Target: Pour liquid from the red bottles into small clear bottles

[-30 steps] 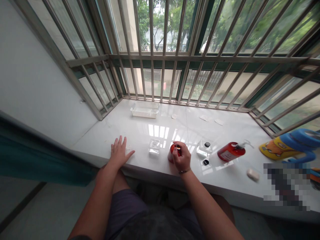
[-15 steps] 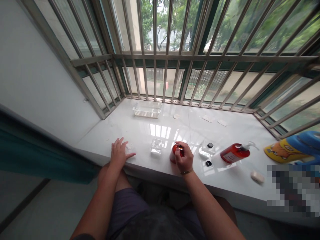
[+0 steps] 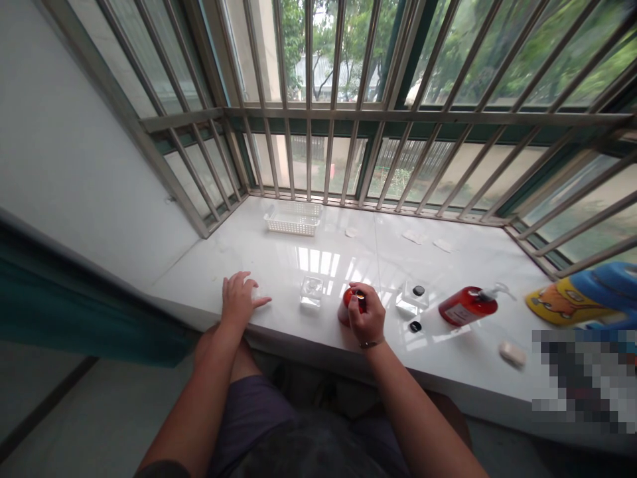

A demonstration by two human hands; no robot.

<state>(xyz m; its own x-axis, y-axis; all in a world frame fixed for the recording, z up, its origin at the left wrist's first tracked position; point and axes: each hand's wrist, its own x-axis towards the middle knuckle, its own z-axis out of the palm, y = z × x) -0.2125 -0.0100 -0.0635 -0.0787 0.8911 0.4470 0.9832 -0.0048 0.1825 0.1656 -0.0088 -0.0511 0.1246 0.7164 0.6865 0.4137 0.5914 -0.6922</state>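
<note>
My right hand [image 3: 367, 315] is closed around the top of a red bottle [image 3: 344, 312] that stands near the front edge of the sill. Most of its neck is hidden by the fingers. My left hand [image 3: 239, 299] rests on the sill to the left with its fingers spread and curved. Something clear or whitish shows faintly beside its thumb, too indistinct to name. Between the hands stands a square clear glass bottle [image 3: 311, 293]. To the right is another clear square bottle [image 3: 408, 302], with a black cap [image 3: 419, 290] and a second black cap [image 3: 415, 326] close by.
A red pump bottle [image 3: 465, 307] stands further right, near a pale soap-like bar [image 3: 512, 354] and a blue and yellow container [image 3: 572, 292]. At the back are a white basket [image 3: 293, 220] and several thin white scraps [image 3: 413, 236]. Metal bars [image 3: 348, 159] line the window.
My left hand has shifted very slightly, and the clear thing beside it shows less. The right hand stays on the red bottle.
</note>
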